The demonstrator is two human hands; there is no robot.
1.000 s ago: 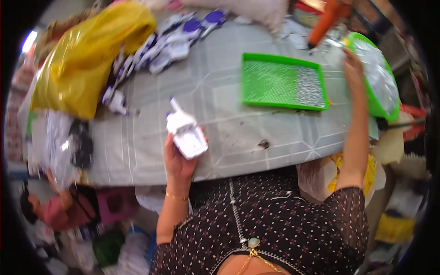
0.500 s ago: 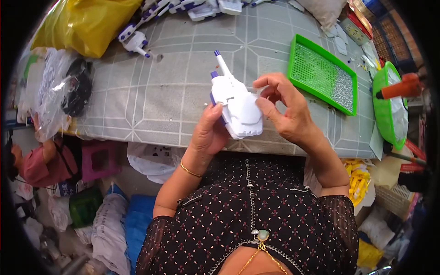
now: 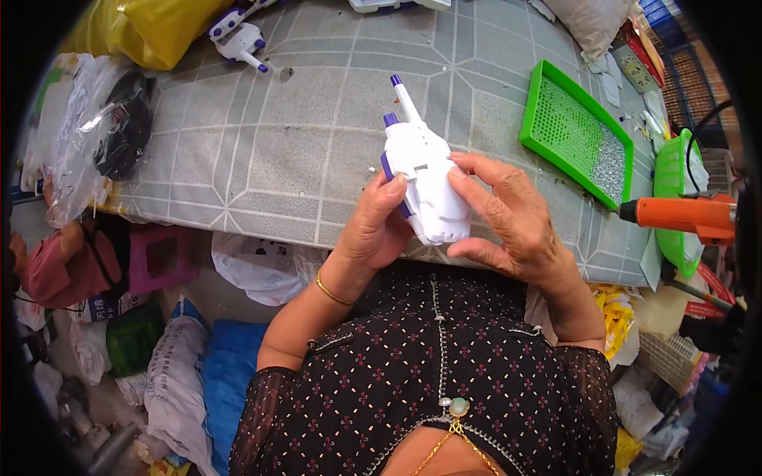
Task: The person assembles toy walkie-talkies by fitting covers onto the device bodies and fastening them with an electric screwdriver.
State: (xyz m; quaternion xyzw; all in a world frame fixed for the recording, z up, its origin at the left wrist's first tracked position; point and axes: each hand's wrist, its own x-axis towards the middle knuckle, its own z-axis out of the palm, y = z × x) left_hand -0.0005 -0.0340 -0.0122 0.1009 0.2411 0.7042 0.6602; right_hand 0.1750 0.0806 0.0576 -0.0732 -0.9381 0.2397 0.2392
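Observation:
My left hand is closed around the lower left side of a white plastic toy, its thumb on the upper face. The toy has purple trim and two purple-tipped tubes, one long and one short, pointing away from me; its exact kind is unclear. It is held tilted above the table's near edge. My right hand is at the toy's right side, fingers spread, with fingertips resting on the white shell. The right thumb is extended by the toy's lower corner. The toy's underside is hidden.
A green tray with small metal pieces stands right on the table. An orange power screwdriver hangs beside a green basket. Similar toys, a yellow bag and clear plastic bags occupy the left. Someone sits there.
My right hand has come onto the toy, its fingertips now touching the shell and its thumb lower. The left hand keeps its hold. The view has shifted, and the orange screwdriver appears farther left and lower.

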